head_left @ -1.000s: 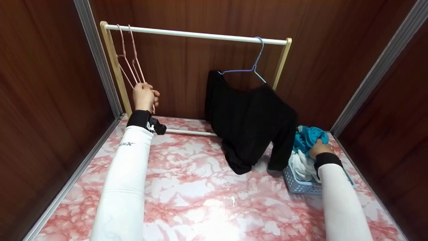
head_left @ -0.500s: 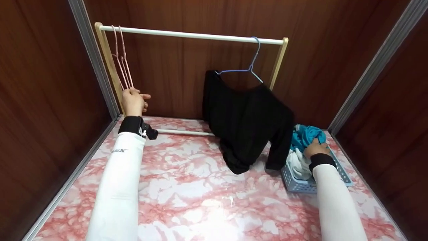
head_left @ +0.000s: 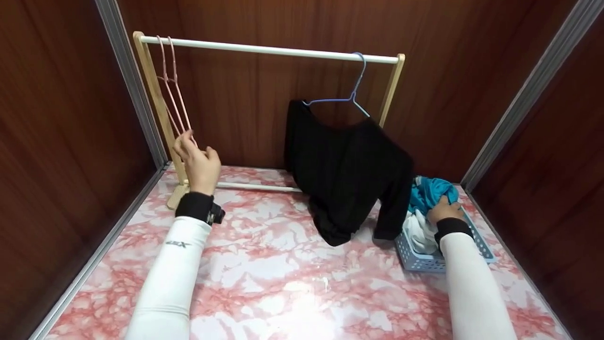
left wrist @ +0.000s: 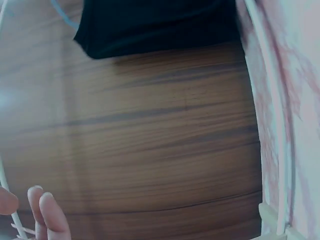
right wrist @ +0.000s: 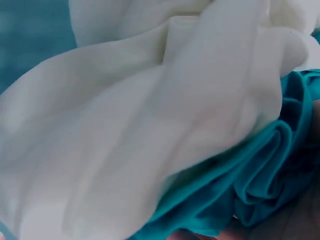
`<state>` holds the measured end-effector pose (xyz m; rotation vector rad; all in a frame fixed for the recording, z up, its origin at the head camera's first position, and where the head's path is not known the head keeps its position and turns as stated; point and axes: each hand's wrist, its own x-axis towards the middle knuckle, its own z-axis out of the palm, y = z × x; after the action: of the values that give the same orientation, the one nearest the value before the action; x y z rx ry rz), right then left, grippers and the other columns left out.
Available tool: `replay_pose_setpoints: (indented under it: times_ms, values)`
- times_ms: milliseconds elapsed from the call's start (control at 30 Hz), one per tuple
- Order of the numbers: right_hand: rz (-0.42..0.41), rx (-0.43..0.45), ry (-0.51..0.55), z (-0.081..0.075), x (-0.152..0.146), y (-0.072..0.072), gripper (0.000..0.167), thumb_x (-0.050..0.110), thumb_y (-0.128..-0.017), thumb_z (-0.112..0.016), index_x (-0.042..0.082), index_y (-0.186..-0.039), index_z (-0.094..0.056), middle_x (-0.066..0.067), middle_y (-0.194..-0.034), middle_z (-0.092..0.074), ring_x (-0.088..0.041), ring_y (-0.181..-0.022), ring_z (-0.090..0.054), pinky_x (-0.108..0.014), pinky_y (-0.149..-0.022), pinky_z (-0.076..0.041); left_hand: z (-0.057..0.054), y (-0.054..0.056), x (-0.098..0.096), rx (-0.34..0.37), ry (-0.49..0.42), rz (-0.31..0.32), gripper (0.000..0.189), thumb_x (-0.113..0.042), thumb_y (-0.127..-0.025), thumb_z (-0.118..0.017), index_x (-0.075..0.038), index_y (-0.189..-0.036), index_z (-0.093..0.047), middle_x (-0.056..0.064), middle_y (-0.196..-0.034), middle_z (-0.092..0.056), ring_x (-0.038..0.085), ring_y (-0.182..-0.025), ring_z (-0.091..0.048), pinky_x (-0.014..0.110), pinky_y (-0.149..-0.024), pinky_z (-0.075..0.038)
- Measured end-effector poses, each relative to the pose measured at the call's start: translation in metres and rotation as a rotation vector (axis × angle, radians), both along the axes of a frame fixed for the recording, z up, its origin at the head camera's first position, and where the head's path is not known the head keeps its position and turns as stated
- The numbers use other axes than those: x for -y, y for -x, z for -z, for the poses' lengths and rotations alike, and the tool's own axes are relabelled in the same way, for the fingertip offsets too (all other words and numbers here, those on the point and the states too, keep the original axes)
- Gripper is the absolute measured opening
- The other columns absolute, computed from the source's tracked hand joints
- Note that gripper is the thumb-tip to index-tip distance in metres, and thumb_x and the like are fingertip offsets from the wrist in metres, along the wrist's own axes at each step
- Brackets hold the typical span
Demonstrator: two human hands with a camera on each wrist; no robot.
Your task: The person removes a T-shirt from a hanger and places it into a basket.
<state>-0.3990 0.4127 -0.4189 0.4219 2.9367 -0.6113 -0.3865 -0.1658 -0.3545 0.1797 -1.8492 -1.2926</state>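
Note:
At the left end of the rack, two pink hangers [head_left: 173, 94] hang from the rail. My left hand [head_left: 200, 163] is at their lower part, its fingertips right at a hanger arm. The left wrist view shows its thumb [left wrist: 7, 201] apart from two fairly straight fingers [left wrist: 52, 215], a hanger between and behind them. At the far right, my right hand [head_left: 446, 211] grips a crumpled teal cloth [head_left: 432, 191] in the blue basket [head_left: 422, 263]. White cloth [right wrist: 150, 115] lies against the teal one and fills most of the right wrist view; most right fingers are hidden.
A black long-sleeved top [head_left: 342, 174] hangs on a blue hanger [head_left: 355, 92] at the rail's right, its hem and sleeve reaching down close to the table. The rack's white lower bar [head_left: 255, 187] runs along the back. Brown wooden panels [head_left: 61, 118] close in three sides.
My left hand moved left with the hangers, then drew down and turned, its fingers loosening; the two hangers now stand a little further apart. The right hand has barely moved on the teal cloth.

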Motion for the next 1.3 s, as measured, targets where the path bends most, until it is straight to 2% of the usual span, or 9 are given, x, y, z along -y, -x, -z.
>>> replay_pose_setpoints:
  times_ms: [100, 167, 233, 333, 567, 767, 967, 1133, 1300]
  values:
    - [0.008, -0.005, 0.009, -0.001, 0.0, -0.001, 0.07, 0.02, -0.105, -0.037, -0.01, -0.157, -0.002, -0.055, -0.151, -0.003, -0.072, -0.14, -0.016, -0.079, -0.111, -0.027, 0.01, -0.003, -0.006, -0.057, 0.071, 0.009, 0.047, 0.003, -0.094, -0.052, 0.003, -0.14, -0.042, 0.024, -0.156, -0.021, 0.031, -0.095, -0.058, 0.037, -0.083, -0.049]
    - [0.016, -0.012, 0.021, -0.001, -0.002, -0.001, 0.072, 0.021, -0.104, -0.038, -0.009, -0.158, 0.0, -0.055, -0.152, -0.002, -0.072, -0.14, -0.016, -0.079, -0.111, -0.026, 0.016, -0.003, -0.008, -0.086, 0.127, 0.001, 0.042, 0.004, -0.093, -0.054, 0.004, -0.134, -0.046, 0.026, -0.157, -0.019, 0.036, -0.112, -0.057, 0.042, -0.092, -0.05]
    - [0.026, -0.016, 0.044, -0.001, -0.003, 0.0, 0.075, 0.021, -0.104, -0.039, -0.008, -0.158, 0.003, -0.054, -0.153, -0.001, -0.071, -0.141, -0.015, -0.078, -0.112, -0.025, 0.023, -0.003, -0.01, -0.102, 0.183, -0.018, 0.038, 0.004, -0.091, -0.056, 0.005, -0.128, -0.048, 0.028, -0.158, -0.018, 0.042, -0.131, -0.048, 0.047, -0.104, -0.046]
    - [0.051, -0.044, 0.082, 0.0, -0.005, 0.002, 0.079, 0.02, -0.101, -0.042, -0.008, -0.158, 0.005, -0.053, -0.154, 0.001, -0.071, -0.142, -0.012, -0.078, -0.113, -0.024, 0.033, -0.002, -0.011, -0.108, 0.252, -0.051, 0.034, 0.005, -0.089, -0.058, 0.005, -0.123, -0.051, 0.03, -0.158, -0.019, 0.047, -0.143, -0.034, 0.052, -0.114, -0.038]
    - [0.161, -0.228, 0.099, 0.002, -0.002, 0.009, 0.083, 0.02, -0.096, -0.052, -0.014, -0.156, -0.005, -0.047, -0.157, -0.002, -0.064, -0.146, -0.01, -0.077, -0.116, -0.016, 0.052, -0.001, -0.016, -0.149, 0.329, -0.091, 0.036, 0.007, -0.085, -0.06, 0.005, -0.12, -0.054, 0.03, -0.158, -0.023, 0.048, -0.132, -0.036, 0.054, -0.114, -0.032]
    - [0.182, -0.365, 0.084, -0.001, 0.007, 0.012, 0.086, 0.026, -0.099, -0.056, -0.015, -0.154, -0.005, -0.045, -0.159, -0.007, -0.061, -0.145, -0.014, -0.076, -0.116, -0.013, 0.062, -0.004, -0.023, -0.19, 0.332, -0.08, 0.043, 0.009, -0.084, -0.058, 0.003, -0.127, -0.051, 0.027, -0.159, -0.022, 0.049, -0.132, -0.035, 0.057, -0.114, -0.029]
    - [0.18, -0.484, 0.103, -0.006, 0.018, 0.015, 0.083, 0.029, -0.102, -0.055, -0.012, -0.157, -0.009, -0.039, -0.164, -0.003, -0.056, -0.15, -0.005, -0.078, -0.117, -0.008, 0.072, -0.008, -0.034, -0.226, 0.317, -0.028, 0.056, 0.009, -0.083, -0.059, 0.003, -0.136, -0.042, 0.03, -0.159, -0.022, 0.052, -0.136, -0.032, 0.059, -0.116, -0.026]
    - [0.161, -0.658, 0.185, -0.024, 0.042, 0.019, 0.056, 0.031, -0.107, -0.045, -0.002, -0.15, -0.032, -0.031, -0.159, -0.027, -0.048, -0.146, -0.019, -0.07, -0.111, -0.027, 0.084, -0.005, -0.039, -0.232, 0.25, -0.016, 0.075, 0.01, -0.081, -0.061, 0.005, -0.149, -0.029, 0.029, -0.159, -0.023, 0.045, -0.145, -0.025, 0.056, -0.122, -0.019]
    - [0.101, -0.882, 0.293, -0.042, 0.07, 0.022, 0.039, 0.027, -0.11, -0.041, -0.002, -0.135, -0.048, -0.029, -0.141, -0.05, -0.048, -0.134, -0.039, -0.06, -0.109, -0.034, 0.091, -0.004, -0.046, -0.228, 0.143, -0.013, 0.078, 0.007, -0.081, -0.059, 0.01, -0.151, -0.024, 0.03, -0.158, -0.023, 0.042, -0.15, -0.02, 0.052, -0.126, -0.017]
